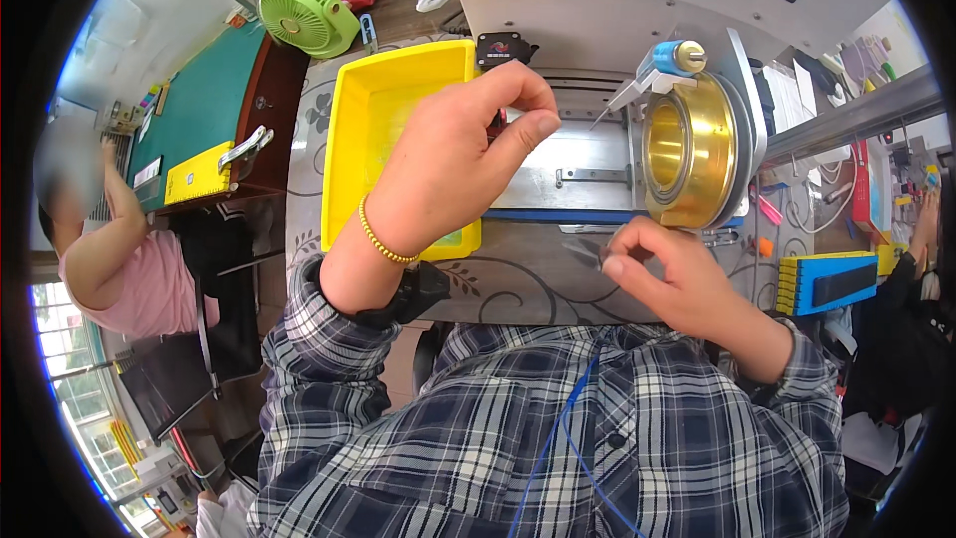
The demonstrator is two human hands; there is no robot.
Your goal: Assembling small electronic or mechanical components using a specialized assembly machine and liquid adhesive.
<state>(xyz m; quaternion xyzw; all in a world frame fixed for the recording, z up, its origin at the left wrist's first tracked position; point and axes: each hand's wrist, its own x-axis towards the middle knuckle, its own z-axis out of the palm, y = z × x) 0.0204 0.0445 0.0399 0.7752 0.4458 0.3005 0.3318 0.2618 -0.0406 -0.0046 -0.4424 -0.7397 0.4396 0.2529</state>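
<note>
My left hand (468,144) is raised over the right side of a yellow plastic bin (344,139), its thumb and index finger brought close together in a pinch. Anything between those fingertips is too small to make out. A small dark and red piece shows behind its curled fingers. My right hand (677,274) is low at the table's front, just below a gold-coloured metal ring (687,154) mounted on the machine. Its fingers are curled in a pinch, with a tiny dark bit at the tips that I cannot identify. A blue cylinder with a brass end (679,57) and a thin needle-like tip sits above the ring.
A white machine housing (597,20) stands at the back, with a metal slide bed (588,179) before it. A green fan (309,15) is at the back left. Blue and yellow bins (832,282) hang at right. A person in pink (139,274) sits at left.
</note>
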